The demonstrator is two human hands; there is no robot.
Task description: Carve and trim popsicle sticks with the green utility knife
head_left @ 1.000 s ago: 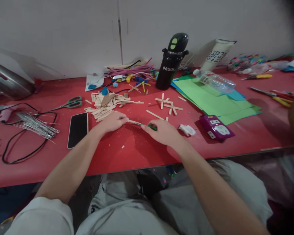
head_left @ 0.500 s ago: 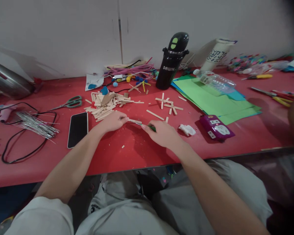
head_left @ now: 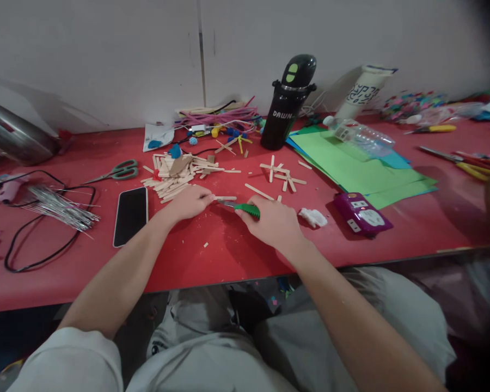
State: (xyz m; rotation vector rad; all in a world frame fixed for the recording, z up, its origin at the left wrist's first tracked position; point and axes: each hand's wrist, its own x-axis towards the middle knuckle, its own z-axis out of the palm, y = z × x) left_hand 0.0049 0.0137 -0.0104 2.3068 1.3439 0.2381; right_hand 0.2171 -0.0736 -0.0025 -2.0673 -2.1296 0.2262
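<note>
My left hand (head_left: pixel 193 200) is closed on one end of a wooden craft stick (head_left: pixel 226 198), which points right just above or on the red table. My right hand (head_left: pixel 275 222) grips a green utility knife (head_left: pixel 247 209). Its blade points left, close below the stick and near my left fingertips; whether it touches the wood I cannot tell. Behind my left hand lies a heap of craft sticks (head_left: pixel 169 185). Beyond my right hand are sticks joined in crosses (head_left: pixel 288 178) and a single loose stick (head_left: pixel 259 191).
A phone (head_left: pixel 130 216), scissors (head_left: pixel 124 170) and a bundle of wires (head_left: pixel 63 209) lie left. A black bottle (head_left: pixel 283 117) stands behind. Rightward are green paper sheets (head_left: pixel 351 169), a crumpled white tissue (head_left: pixel 312 217), a purple power socket box (head_left: pixel 361 213) and pliers (head_left: pixel 471 169).
The knife has turned slightly, so more of its green handle shows, and its blade now sits below the stick. My left hand keeps its hold on the stick.
</note>
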